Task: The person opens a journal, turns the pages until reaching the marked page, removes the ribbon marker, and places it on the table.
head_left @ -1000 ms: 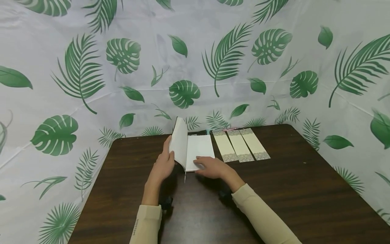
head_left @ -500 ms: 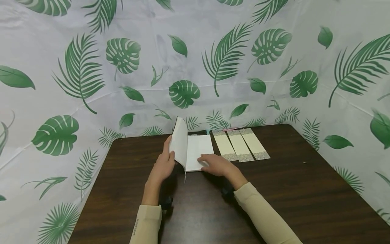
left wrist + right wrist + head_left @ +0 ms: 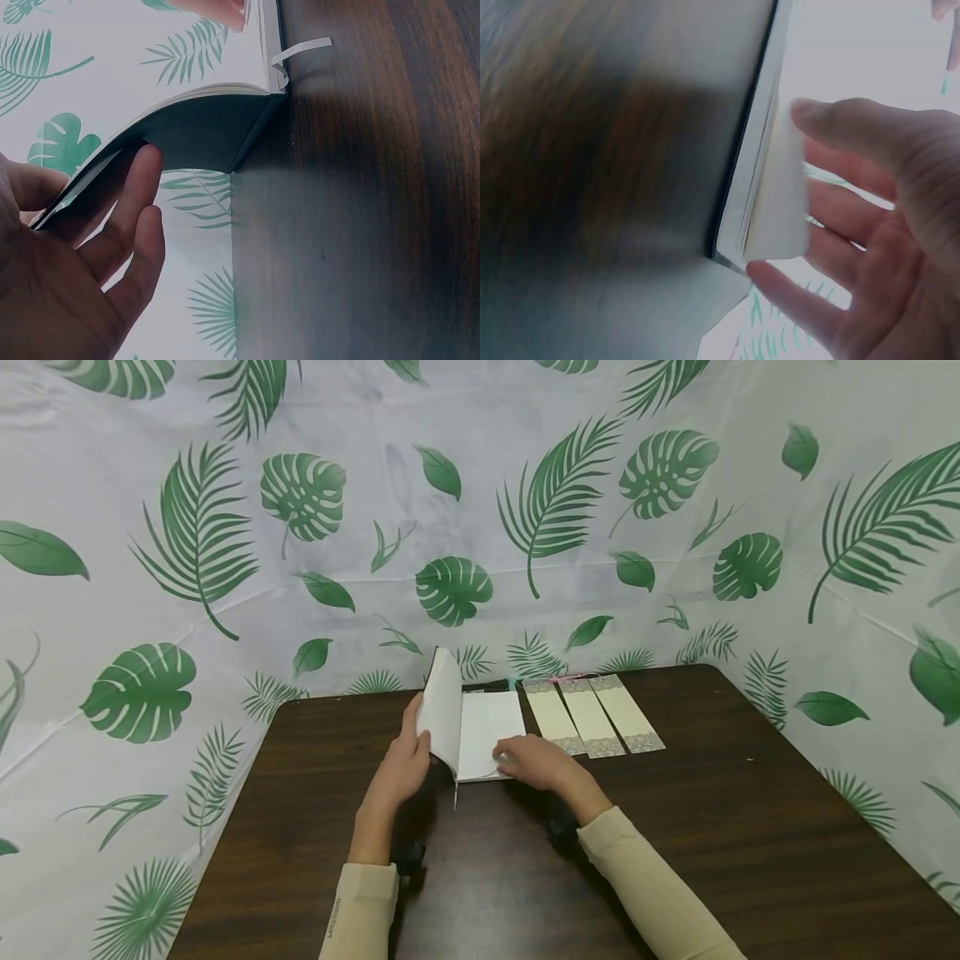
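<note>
An open notebook (image 3: 489,727) with blank white pages and a dark cover (image 3: 202,131) lies toward the back of the table. My left hand (image 3: 402,767) grips its raised left side, thumb on the page side and fingers behind the cover. At the lower right corner, my right hand (image 3: 536,763) pinches a page (image 3: 780,202) between thumb and fingers. The right wrist view shows that page's corner lifted off the stack below. A thin pale ribbon (image 3: 304,51) trails from the bottom of the spine.
Three cream strips like bookmarks, with patterned ends (image 3: 592,718), lie right of the notebook, pink and pale cords at their tops. Something dark and something teal show behind the notebook. The dark wooden table (image 3: 720,827) meets a leaf-printed cloth (image 3: 360,610) at the back.
My right hand has slid right across the page to its lower right corner, and the corner now lifts. My left hand and the raised cover have stayed put.
</note>
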